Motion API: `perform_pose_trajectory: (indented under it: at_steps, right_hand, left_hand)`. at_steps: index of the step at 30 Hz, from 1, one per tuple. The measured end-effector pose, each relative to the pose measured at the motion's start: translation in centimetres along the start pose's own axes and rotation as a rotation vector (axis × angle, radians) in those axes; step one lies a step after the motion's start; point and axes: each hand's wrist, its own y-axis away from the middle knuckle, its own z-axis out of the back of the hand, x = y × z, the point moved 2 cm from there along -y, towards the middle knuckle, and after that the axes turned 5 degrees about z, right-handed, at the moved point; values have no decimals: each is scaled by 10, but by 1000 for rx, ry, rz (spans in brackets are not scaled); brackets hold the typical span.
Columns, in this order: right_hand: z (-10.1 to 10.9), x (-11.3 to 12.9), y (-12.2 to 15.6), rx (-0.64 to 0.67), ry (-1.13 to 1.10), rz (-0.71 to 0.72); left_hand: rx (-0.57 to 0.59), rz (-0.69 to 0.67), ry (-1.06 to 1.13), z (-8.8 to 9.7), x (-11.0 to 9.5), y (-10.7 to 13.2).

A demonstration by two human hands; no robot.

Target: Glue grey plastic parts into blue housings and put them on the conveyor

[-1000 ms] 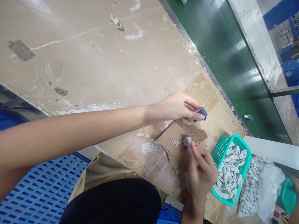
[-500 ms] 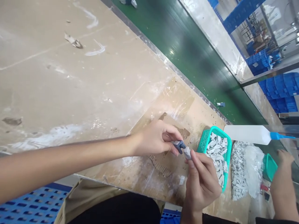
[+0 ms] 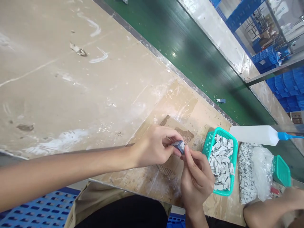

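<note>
My left hand (image 3: 155,146) and my right hand (image 3: 196,177) meet above a taped cardboard patch on the worn workbench (image 3: 71,95). Between their fingertips sits a small blue-grey plastic part (image 3: 180,146). The left fingers pinch it from the left. The right thumb and forefinger press against its right side, and whatever small piece they hold is hidden. Just right of my hands stands a teal basket (image 3: 208,142) full of small grey plastic pieces (image 3: 222,161).
A clear bag of grey pieces (image 3: 254,171) and a second teal basket (image 3: 282,171) lie further right, under a white squeeze bottle with a blue nozzle (image 3: 256,134). Another person's arm (image 3: 270,209) reaches in at the bottom right. A green conveyor belt (image 3: 201,60) carries a small blue part (image 3: 221,100).
My left hand came back from further out on the bench with the blue-grey part. My right hand rose from the cardboard with a small grey piece, and both hands now press together.
</note>
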Motion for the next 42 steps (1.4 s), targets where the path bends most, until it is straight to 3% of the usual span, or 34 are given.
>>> perform_pose_trajectory:
  at_steps: [6, 11, 15, 22, 27, 31, 34, 37, 39, 42]
  right_hand:
    - [-5, 2, -14, 73, 15, -16]
    - [-1, -14, -35, 233, -159, -195]
    - [-3, -17, -39, 175, -237, -196]
    - [-21, -10, -29, 114, -164, -169]
    - [-18, 1, -36, 106, -193, -71]
    - [6, -4, -48, 106, -201, -11]
    - [40, -34, -49, 16, 61, -171]
    - [71, -76, -42, 141, 369, -452]
    - [81, -100, -37, 230, 430, -543]
    - [76, -121, -34, 307, 475, -605]
  left_hand:
    - [1, 99, -50, 6, 7, -8]
    - [127, 302, 238, 13, 13, -17]
    - [53, 445, 388, 11, 11, -17]
    - [-94, 608, 428, 4, 9, -10]
    - [-22, 477, 349, 9, -8, -8]
    - [6, 330, 250, 17, -22, -10]
    - [-75, 245, 221, 31, -21, -16]
    - [-176, 210, 226, 46, -18, -24]
    - [-225, 204, 226, 51, -19, -28]
    - [-286, 204, 148, 50, -25, -31]
